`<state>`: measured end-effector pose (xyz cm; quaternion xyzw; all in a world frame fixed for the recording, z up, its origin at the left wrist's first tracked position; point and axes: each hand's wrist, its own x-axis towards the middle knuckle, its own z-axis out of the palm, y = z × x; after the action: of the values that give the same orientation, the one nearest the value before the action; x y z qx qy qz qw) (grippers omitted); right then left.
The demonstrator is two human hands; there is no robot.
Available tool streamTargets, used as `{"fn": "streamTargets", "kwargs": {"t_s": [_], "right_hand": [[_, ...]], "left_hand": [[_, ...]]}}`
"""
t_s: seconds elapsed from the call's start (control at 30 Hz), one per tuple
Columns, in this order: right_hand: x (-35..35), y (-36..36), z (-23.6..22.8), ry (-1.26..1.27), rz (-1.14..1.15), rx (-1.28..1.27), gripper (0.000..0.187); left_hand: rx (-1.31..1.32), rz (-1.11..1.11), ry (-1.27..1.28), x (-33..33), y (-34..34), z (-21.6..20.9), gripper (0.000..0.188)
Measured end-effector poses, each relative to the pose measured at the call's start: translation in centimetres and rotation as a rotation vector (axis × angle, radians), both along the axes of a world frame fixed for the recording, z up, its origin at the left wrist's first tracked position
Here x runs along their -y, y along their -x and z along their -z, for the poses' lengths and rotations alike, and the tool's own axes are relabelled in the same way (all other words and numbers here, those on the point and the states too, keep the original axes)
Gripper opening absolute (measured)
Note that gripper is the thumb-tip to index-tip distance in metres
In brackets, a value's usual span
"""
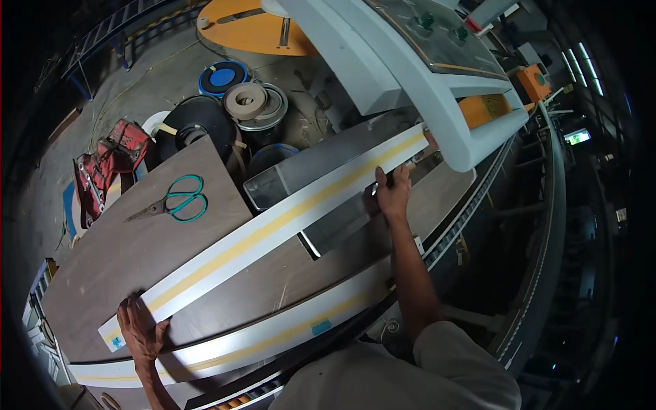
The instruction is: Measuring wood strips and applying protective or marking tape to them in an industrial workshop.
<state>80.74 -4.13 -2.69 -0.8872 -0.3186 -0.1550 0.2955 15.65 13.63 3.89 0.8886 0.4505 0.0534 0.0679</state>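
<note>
While the long white panel with its yellow strip lay diagonally across the table mid-frame, the left hand pressed flat on its lower-left end and the right hand curled over its upper-right edge, since it looked stiff, light and smooth enough to slip.

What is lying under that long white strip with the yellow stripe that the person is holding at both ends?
The long white strip rests on a brown board, with the left hand and right hand at its ends. Its far part crosses a grey metal channel. Whatever lies directly beneath it is covered.
</note>
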Motion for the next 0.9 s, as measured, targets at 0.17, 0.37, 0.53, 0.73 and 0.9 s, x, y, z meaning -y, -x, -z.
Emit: {"fn": "streamTargets", "kwargs": {"t_s": [0.17, 0.37, 0.53, 0.73, 0.9], "right_hand": [[1.5, -5.6, 1.4, 0.086, 0.042, -0.228, 0.07], [2.9, -12.2, 1.6, 0.313, -0.012, -0.271, 0.115], [2.9, -13.5, -1.6, 0.297, -0.004, -0.331, 0.125], [1.2, -7.1, -2.3, 0.145, 0.069, -0.323, 0.124], [0.0, -1.0, -1.8, 0.085, 0.061, -0.287, 0.127]], "left_hand": [[0.024, -0.042, 0.027, 0.9, -4.1, 0.3, 0.104], [0.023, -0.046, 0.033, 2.2, -9.9, 0.1, 0.1], [0.098, -0.034, 0.021, 3.1, -14.6, 0.2, 0.097], [0.206, 0.0, -0.052, 4.7, -20.5, 0.5, 0.089], [0.187, 0.027, -0.248, 5.8, -24.1, 1.2, 0.096]]}}
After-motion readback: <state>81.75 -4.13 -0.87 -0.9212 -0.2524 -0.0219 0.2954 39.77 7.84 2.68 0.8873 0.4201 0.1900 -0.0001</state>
